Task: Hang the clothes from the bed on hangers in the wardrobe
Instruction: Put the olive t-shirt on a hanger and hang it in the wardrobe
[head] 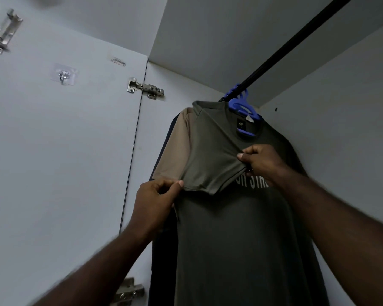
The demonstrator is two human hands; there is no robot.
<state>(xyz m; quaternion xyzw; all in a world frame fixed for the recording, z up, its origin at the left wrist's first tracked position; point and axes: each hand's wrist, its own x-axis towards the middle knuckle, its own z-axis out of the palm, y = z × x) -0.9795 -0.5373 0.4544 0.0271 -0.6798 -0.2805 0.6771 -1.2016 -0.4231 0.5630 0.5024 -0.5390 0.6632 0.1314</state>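
The white lettering [252, 183] across the chest of the olive T-shirt [230, 239] was partly covered by the right grip [259, 161] and by the sleeve [208, 164], so it could not be read. The shirt's hem ran out of view at the bottom. Behind it, past the left grip [157, 195], only one sleeve of a tan shirt [175, 151] showed, with a strip of a dark garment [161, 250] too dim to identify.

The wardrobe [329, 151] held all three on its black rail [285, 47]. The olive T-shirt hung on a blue hanger [241, 107] above the right grip, with more blue hooks bunched beside it.

The left grip pinched the sleeve's hem between thumb and forefinger. The right grip was clamped on the sleeve's other end, at the chest. Left of both stood the open door [53, 151], with a hinge [145, 88] and a stick-on hook [63, 76].
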